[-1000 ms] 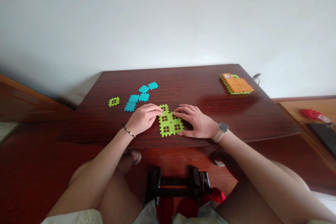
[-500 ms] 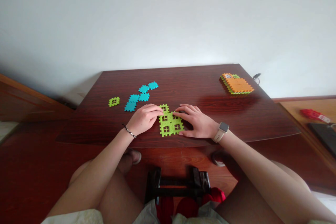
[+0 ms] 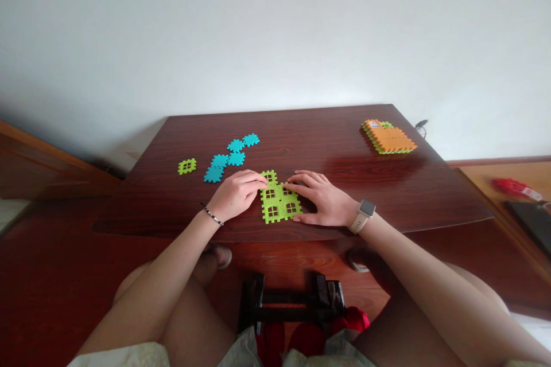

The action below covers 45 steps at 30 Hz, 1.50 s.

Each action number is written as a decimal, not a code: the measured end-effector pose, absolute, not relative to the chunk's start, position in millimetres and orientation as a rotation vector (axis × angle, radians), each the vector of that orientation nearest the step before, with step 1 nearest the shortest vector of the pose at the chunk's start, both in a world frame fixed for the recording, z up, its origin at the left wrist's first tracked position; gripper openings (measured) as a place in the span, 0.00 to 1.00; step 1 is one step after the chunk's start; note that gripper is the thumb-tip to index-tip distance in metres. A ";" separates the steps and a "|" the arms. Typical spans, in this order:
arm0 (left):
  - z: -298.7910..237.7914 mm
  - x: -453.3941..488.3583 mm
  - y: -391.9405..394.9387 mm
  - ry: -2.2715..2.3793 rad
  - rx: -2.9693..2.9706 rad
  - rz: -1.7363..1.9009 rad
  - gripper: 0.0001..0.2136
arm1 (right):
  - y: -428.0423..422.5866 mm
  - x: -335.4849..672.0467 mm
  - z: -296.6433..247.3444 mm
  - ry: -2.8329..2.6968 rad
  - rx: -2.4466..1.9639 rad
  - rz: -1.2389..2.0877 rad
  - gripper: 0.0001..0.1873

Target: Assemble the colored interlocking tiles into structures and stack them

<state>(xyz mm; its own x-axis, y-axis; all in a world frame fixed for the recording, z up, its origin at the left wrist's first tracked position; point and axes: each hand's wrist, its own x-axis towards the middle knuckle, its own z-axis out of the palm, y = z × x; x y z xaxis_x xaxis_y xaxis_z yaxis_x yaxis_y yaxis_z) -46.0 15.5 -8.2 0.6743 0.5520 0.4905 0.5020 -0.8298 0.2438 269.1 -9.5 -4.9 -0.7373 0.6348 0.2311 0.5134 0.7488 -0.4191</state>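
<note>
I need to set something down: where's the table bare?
Bare: back middle of the table, between blue tiles and orange stack; also near right, between right hand and stack. Crowded: near middle, around the left hand and green panel.

The table [image 3: 314, 137] looks like smooth, grained wood with a glossy sheen, the green window panels [image 3: 280, 206] and 5 blue tiles [image 3: 214, 175] plastic, the wall [image 3: 275, 34] matt.

green panel [image 3: 280, 205]: five windowed, notched squares
layout: two-by-two block, fifth set beyond left column
pose: laid flat on table [image 3: 314, 137], near front edge
</note>
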 end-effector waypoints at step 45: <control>-11.2 -38.7 9.2 0.965 2.776 0.785 0.20 | -9.1 268.8 -5.4 -2.572 -0.886 0.476 0.42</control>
<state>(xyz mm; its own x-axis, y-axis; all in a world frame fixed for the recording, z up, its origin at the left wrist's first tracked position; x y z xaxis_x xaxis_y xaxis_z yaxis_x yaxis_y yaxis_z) -38.7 9.2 -11.2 0.6664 0.6030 0.4385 0.5518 -0.7944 0.2539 268.8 -9.1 -5.4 -0.7301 0.6401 0.2393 0.5122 0.7444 -0.4285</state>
